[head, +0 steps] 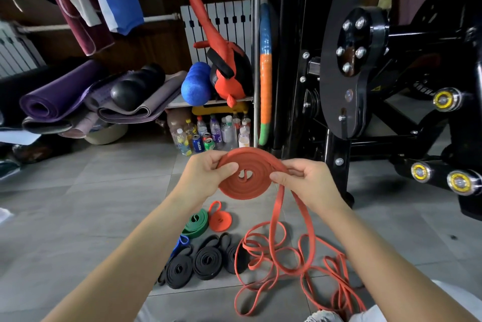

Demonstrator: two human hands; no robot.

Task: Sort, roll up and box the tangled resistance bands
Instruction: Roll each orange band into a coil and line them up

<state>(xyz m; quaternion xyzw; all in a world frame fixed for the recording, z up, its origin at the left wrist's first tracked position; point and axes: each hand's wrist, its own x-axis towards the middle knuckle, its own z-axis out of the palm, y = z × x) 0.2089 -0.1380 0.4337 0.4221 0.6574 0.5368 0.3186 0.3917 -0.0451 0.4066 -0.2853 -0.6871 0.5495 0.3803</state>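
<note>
Red resistance band [245, 178], partly wound into a flat coil, is held in the air over the grey tiled floor [91, 204], between both hands. To the left the floor lies open and bare up to the rolled yoga mats [60, 94] stacked at the far edge. Behind the coil, a cluster of bottles and cans [208, 131] stands against the back wall.

The left hand [206, 173] pinches the coil's left rim, thumb on the top face and fingers curled beneath. The right hand [305, 181] pinches the right rim, where the unwound length leaves the coil. That loose tail [287, 256] drops from the right hand and lies in tangled loops on the floor below and to the right.

Below the left hand, finished rolls sit close together: a green roll [197, 222] touching a small red roll [220, 220], a blue band [181, 243] beside them, and three black rolls [208, 260] in a row, the rightmost overlapped by the red tangle.

On the right a black machine frame [365, 74] stands close behind the right hand, bounding the room there.
</note>
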